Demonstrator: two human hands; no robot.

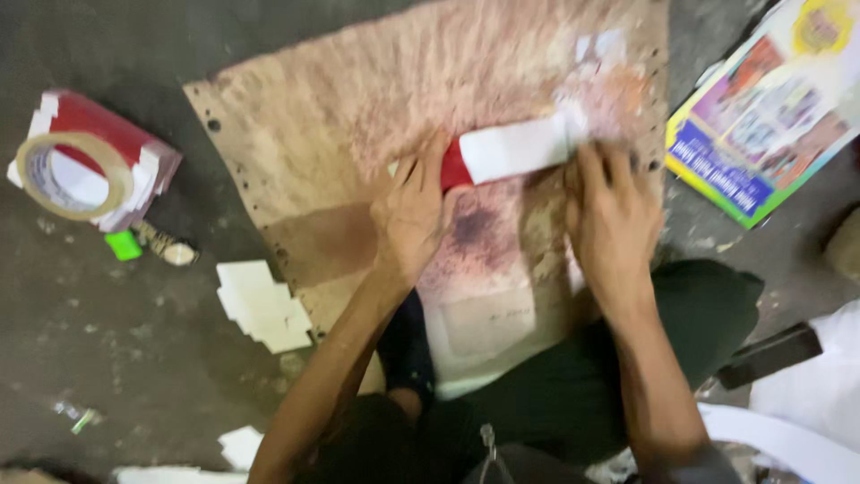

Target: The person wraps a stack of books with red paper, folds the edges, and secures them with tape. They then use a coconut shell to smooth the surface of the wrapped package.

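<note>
While both hands press down on a stained brown board [358, 116] laid on the dark floor, the left hand [414, 211] lies with fingers spread nearly flat, their tips on the red end of a red-and-white folded card piece [506, 151]. The right hand [612, 215], fingers extended and close together, bears on the white end; neither hand grips it. A tape roll [72, 175] rests on stacked red-and-white cards [134, 148] well to the left, with white card pieces [262, 305] near the board's edge.

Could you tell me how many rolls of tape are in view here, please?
1: a tape roll lies at far left, atop a red-and-white stack on the floor. Others may lie out of frame.
</note>
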